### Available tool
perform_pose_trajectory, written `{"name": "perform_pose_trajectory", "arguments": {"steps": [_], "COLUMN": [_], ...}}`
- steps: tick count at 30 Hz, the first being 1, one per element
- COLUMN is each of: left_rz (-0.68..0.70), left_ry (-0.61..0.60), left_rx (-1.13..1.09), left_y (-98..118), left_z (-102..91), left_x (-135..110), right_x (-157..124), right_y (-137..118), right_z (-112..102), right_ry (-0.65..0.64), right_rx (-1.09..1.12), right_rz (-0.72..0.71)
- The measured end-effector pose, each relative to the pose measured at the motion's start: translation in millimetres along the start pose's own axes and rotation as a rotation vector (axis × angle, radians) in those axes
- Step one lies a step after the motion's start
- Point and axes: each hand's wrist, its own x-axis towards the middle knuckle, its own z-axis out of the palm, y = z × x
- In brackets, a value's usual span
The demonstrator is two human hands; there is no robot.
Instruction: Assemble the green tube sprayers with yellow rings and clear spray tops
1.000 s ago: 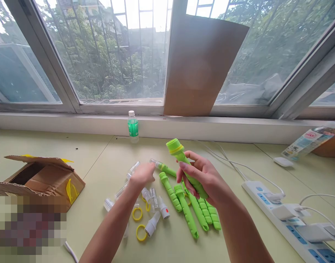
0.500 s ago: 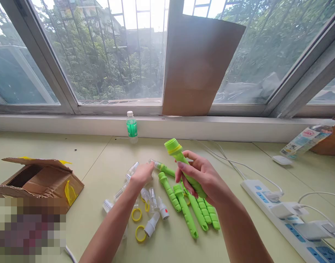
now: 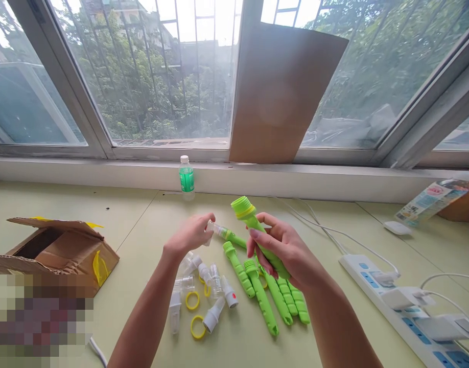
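Observation:
My right hand [image 3: 278,243] is wrapped round a green plastic handle [image 3: 253,222], tilted, its wide threaded end up with a yellow ring below the thread. My left hand [image 3: 192,232] is closed at the fingertips on a clear plastic cap [image 3: 208,239], mostly hidden by the fingers. Just right of it lies a green handle with a clear end [image 3: 221,231]. Several green ribbed handles [image 3: 262,301] lie below my right hand. Between my forearms are clear tubes [image 3: 215,278], white-and-clear pieces [image 3: 213,317] and yellow rings [image 3: 192,300].
An open cardboard box [image 3: 73,250] with yellow tape stands at left. A green-labelled bottle [image 3: 186,179] is by the sill. On the right are a power strip [image 3: 395,306] with plugs and white cables, a white mouse-like object [image 3: 397,228] and a lying bottle [image 3: 429,202].
My left hand has lifted and shifted slightly away from the pile, with a clear piece now showing under its fingertips. My right hand keeps the green handle in nearly the same place.

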Motion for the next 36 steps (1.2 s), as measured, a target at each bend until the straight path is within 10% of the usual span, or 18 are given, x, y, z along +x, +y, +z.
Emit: {"name": "perform_pose_trajectory", "arguments": {"steps": [13, 36], "left_rz": [0.176, 0.278], "left_ry": [0.751, 0.853], "left_rx": [-0.672, -0.954], "left_y": [12.9, 46.1], "left_z": [-25.3, -34.3], "left_x": [-9.7, -30.6], "right_x": [4.1, 4.4], "right_y": [17.2, 17.2], "right_z": [-1.6, -2.4], "right_ry": [-0.008, -0.069], "right_rx": [-0.033, -0.224], "right_rz": [-0.049, 0.027]}}
